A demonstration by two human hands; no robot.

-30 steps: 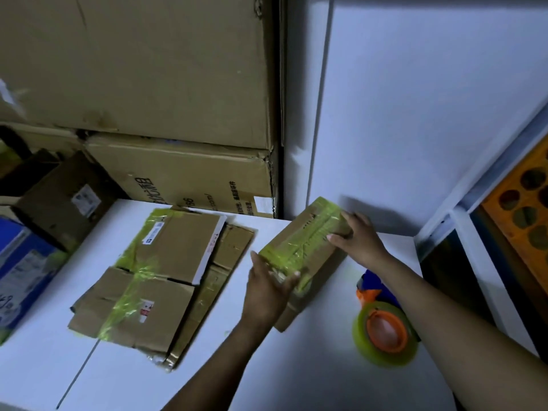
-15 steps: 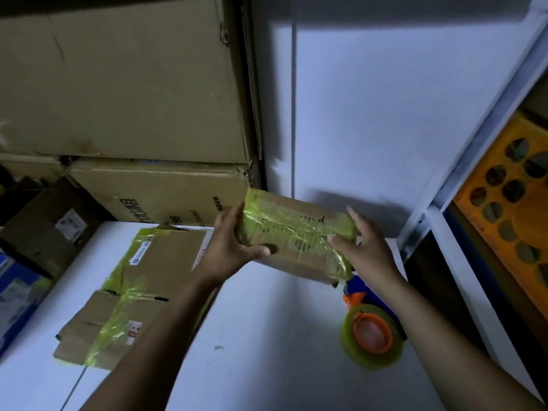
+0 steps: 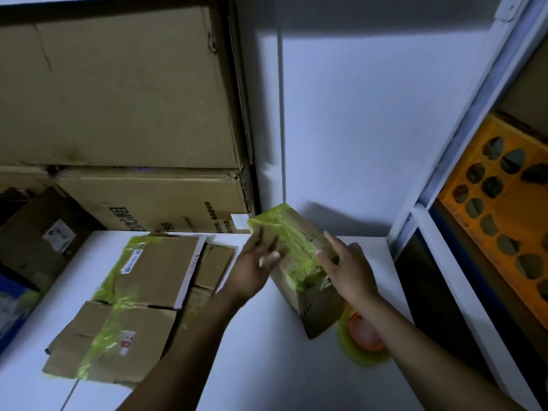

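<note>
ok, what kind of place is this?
Likely a stockroom or parcel-packing corner: large cardboard cartons stacked behind, flattened taped boxes on the white table, and a tape roll beside the small taped box.

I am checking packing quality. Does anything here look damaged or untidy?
The small box between the left hand and right hand carries wrinkled yellow-green tape. The flattened cartons on the table lie askew, their tape crumpled. The lower stacked carton has a torn corner.
</note>
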